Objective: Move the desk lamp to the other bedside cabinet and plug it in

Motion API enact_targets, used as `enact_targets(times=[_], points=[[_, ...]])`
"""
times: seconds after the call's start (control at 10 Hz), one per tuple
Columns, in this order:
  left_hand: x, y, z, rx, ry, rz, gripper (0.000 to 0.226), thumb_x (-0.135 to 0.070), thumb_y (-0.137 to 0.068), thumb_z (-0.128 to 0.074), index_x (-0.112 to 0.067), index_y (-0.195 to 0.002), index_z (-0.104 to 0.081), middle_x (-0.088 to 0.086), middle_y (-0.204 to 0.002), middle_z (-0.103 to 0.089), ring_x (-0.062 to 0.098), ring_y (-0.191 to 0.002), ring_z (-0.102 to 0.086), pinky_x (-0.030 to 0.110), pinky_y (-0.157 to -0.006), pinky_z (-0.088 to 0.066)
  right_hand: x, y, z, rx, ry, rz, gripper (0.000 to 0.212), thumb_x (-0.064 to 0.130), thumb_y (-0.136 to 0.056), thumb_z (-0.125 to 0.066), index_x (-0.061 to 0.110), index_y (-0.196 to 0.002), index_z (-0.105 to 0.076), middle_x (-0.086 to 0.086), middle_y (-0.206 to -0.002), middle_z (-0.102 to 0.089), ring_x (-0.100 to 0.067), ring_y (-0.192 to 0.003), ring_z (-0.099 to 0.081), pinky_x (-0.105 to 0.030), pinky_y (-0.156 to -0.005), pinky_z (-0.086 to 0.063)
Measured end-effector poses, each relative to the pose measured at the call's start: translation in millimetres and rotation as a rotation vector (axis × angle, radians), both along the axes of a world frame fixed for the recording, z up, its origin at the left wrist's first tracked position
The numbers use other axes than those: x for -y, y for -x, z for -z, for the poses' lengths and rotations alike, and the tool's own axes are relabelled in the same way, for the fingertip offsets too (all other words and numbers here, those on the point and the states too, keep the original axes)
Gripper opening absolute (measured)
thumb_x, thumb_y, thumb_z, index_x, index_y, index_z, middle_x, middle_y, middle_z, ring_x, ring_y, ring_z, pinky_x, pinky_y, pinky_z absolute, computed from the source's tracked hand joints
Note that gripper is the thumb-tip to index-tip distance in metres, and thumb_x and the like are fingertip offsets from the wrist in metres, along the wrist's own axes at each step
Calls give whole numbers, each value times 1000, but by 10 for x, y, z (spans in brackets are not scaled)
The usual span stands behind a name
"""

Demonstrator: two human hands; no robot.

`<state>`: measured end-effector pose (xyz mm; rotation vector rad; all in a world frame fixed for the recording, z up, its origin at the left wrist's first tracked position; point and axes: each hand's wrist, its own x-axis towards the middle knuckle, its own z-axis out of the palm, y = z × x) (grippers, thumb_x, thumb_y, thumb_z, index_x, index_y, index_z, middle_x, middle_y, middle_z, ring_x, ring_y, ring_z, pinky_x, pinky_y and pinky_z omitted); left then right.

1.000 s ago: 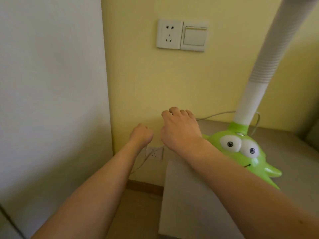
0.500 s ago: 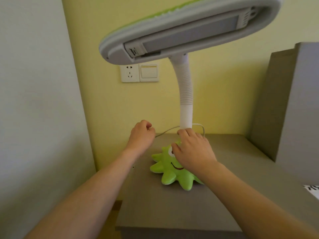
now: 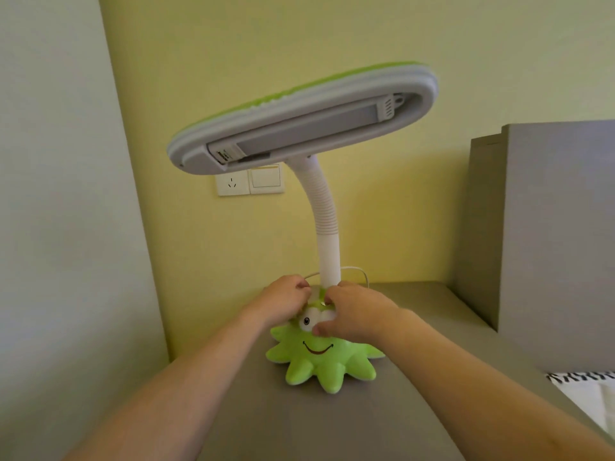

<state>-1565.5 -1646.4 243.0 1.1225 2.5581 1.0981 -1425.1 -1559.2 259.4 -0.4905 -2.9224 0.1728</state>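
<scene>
The desk lamp stands upright on the grey bedside cabinet [image 3: 416, 410]. It has a green star-shaped base [image 3: 319, 361] with a smiling face, a white ribbed neck [image 3: 324, 211] and a long flat head [image 3: 299, 128]. Its thin white cord [image 3: 361, 272] loops behind the neck. My left hand [image 3: 283, 302] is curled at the base's upper left, fingers pinched where the cord meets it. My right hand [image 3: 357, 316] grips the top of the base, fingertips by the neck, thumb beside the eye.
A wall socket [image 3: 232, 184] and a switch [image 3: 266, 177] sit on the yellow wall behind the lamp head. A tall grey headboard [image 3: 549, 244] rises at the right, with patterned bedding [image 3: 585, 390] below it. A pale wall [image 3: 66, 227] closes the left side.
Both hands came up from the low socket beside the cabinet and closed on the lamp base. The view pulled back, bringing the whole lamp into sight.
</scene>
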Motion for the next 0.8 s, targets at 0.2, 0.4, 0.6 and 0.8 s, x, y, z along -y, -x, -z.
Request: enact_targets(times=[0.2,0.4,0.6,0.8], points=[[12,-24,-67,86,13,-3,30,-19,-91,-42,-3,-102,-65,18,-98,-70,26,-77,-60,45,-81,-56,-10,42,-63,38,-24,1,56,54,-73,-68,14,-111,-60,-4,-112,-59,-24,-98,-61,-38,-81,-53],[54,-36,-119,298,-2,-14,29,-8,-95,-32,-10,-111,-56,11,-92,-64,25,-78,-61,29,-63,-52,-13,71,-68,58,-37,28,52,56,-73,-67,16,-106,-62,-1,-109,-61,-23,-97,-62,-34,-75,-51],[45,-66,-135,327,-40,-37,31,-10,-95,-37,2,-117,-53,17,-92,-62,30,-76,-61,36,-71,-51,-29,70,-139,123,-69,49,61,56,-70,-70,18,-116,-58,-2,-116,-62,-24,-102,-62,-35,-79,-52],[2,-89,-89,223,-99,-66,24,-29,-98,-42,-10,-105,-54,12,-95,-62,27,-80,-56,34,-74,-47,-119,-3,-216,8,29,69,75,61,-67,-69,22,-129,-50,-1,-127,-59,-23,-112,-59,-40,-91,-52]])
